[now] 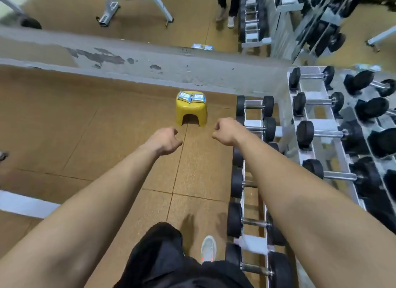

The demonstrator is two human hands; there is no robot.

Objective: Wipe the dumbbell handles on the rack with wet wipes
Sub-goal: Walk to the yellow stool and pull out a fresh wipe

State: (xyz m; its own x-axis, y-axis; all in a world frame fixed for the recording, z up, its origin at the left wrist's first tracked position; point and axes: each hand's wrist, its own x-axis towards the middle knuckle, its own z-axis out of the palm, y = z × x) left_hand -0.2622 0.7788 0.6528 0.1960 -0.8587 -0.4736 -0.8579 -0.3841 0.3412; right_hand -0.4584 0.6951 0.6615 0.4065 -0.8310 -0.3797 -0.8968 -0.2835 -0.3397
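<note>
Both hands, the left hand (165, 140) and the right hand (226, 131), hung with fingers (215, 135) curled narrow and holding nothing. Beside the right fingers ran the dumbbell rack (251, 180), handles unwiped. Beyond the fingers the wet wipes (191, 97) lay on a yellow stool (191, 114): a hasty reach could tip it. Brown tiled floor (96, 137), mirrored wall beyond.
</note>
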